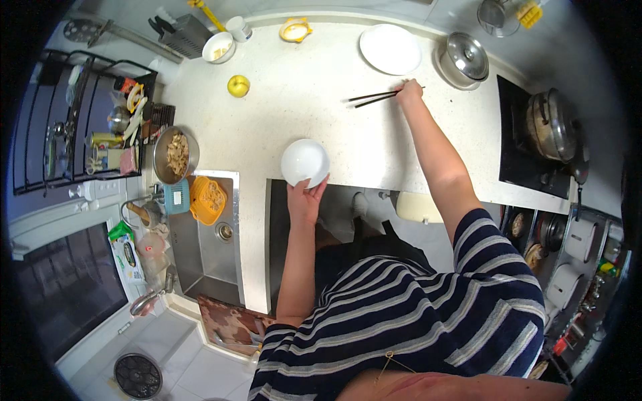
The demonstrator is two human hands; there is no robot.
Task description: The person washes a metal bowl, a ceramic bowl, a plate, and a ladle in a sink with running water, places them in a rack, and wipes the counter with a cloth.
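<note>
While in left grip (307, 194), bowl (305, 160) forward.

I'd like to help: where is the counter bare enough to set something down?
Between the yellow apple and the chopsticks; also between the held white bowl and the right forearm. Crowded: back left, around the knife block; back right, plate beside pot.

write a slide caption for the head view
Left grip holds a round white bowl, right grip two thin black chopsticks, at a long off-white countertop.
</note>
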